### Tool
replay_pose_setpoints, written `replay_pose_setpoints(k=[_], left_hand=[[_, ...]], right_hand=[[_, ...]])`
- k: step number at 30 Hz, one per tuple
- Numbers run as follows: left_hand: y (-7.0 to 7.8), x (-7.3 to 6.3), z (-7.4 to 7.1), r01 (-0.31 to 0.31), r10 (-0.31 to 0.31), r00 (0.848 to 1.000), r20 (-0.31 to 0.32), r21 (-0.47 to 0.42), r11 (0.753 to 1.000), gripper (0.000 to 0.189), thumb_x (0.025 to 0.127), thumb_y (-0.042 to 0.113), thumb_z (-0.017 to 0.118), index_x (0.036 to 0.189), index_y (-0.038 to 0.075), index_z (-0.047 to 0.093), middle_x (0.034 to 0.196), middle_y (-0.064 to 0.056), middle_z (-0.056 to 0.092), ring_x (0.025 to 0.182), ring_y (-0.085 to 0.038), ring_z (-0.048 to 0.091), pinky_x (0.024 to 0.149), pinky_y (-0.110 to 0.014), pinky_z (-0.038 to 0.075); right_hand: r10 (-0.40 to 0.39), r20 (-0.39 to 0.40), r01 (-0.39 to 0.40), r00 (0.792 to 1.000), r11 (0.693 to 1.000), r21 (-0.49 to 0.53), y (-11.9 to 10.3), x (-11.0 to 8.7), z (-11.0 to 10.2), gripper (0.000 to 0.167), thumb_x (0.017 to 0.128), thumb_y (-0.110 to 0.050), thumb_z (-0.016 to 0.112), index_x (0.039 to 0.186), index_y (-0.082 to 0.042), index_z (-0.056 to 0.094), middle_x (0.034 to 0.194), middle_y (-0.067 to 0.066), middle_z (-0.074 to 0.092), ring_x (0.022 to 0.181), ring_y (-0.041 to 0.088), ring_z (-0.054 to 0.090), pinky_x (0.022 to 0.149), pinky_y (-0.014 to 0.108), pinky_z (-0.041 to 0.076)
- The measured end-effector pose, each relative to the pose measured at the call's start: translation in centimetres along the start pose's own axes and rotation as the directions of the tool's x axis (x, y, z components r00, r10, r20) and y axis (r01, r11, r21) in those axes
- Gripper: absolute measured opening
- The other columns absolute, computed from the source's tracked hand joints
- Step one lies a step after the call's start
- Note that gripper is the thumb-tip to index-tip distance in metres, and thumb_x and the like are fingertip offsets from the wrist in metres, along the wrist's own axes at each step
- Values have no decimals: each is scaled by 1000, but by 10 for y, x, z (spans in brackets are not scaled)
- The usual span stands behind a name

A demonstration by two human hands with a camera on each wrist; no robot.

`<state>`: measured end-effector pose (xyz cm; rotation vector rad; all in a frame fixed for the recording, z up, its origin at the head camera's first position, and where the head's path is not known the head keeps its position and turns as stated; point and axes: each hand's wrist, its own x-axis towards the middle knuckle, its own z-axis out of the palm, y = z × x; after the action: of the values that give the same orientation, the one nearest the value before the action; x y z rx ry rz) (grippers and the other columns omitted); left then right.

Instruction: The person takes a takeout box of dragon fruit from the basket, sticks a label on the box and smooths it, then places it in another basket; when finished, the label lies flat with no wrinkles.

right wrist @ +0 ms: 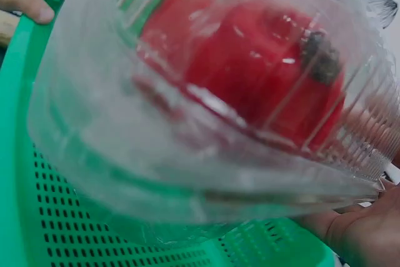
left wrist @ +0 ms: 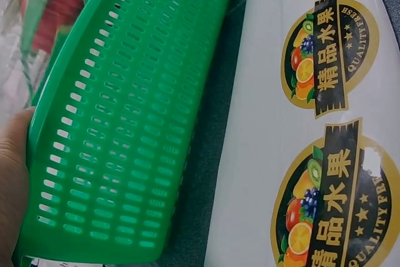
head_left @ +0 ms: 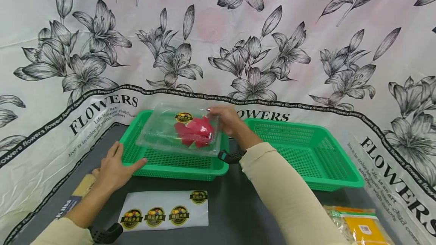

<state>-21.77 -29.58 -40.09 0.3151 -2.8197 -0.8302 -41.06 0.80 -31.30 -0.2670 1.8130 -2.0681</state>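
My right hand (head_left: 231, 122) grips the right end of a clear plastic box (head_left: 158, 129), tilted over the left green basket (head_left: 173, 171). Inside the box, toward its right end, lies a pinkish-red dragon fruit (head_left: 195, 131) with green scale tips. A round black-and-gold sticker (head_left: 184, 117) is on the box's top. At the basket's front-left corner is my left hand (head_left: 114, 167), thumb and fingers spread at the rim. In the right wrist view the box (right wrist: 112, 123) fills the middle, the fruit (right wrist: 237, 60) showing through it.
A white sheet (head_left: 146, 204) with several round fruit stickers lies in front of the left basket. A second green basket (head_left: 337, 175) stands to the right. An orange-and-clear packet (head_left: 364, 230) is at front right; a printed package (head_left: 85, 186) lies partly behind my left arm.
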Motion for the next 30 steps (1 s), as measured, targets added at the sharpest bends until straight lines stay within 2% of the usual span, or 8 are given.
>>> replay_pose_setpoints(k=[10,15,21,30], left_hand=[[0,2,0,-5,5,1000,13,2,1000,115,83,73,54,152,-6,4,156,-26,0,121,-66,21,75,-81,16],[-1,1,0,-3,3,1000,5,23,1000,115,83,73,54,151,-7,6,156,-26,1,121,-66,21,77,-83,15],[-1,1,-2,1,-1,1000,10,13,1000,115,83,73,53,151,-6,5,156,-26,1,121,-66,21,76,-82,16],[0,1,-1,2,-2,1000,0,27,1000,116,82,73,53,151,-7,6,156,-25,2,121,-65,23,77,-82,17]], right_hand=[[4,-12,-5,1000,998,-57,19,8,9,37,95,-9,56,131,2,57,94,7,63,99,25,58,80,49,51],[17,-47,-19,999,999,-33,31,13,16,30,94,-7,58,122,0,64,91,6,63,92,22,59,79,49,51],[29,-45,-30,999,999,-23,44,24,22,24,92,-5,60,114,1,68,90,6,63,88,20,55,76,49,51],[56,-60,-60,997,997,-58,59,26,28,27,93,-7,61,118,1,67,92,6,63,88,20,57,73,46,53]])
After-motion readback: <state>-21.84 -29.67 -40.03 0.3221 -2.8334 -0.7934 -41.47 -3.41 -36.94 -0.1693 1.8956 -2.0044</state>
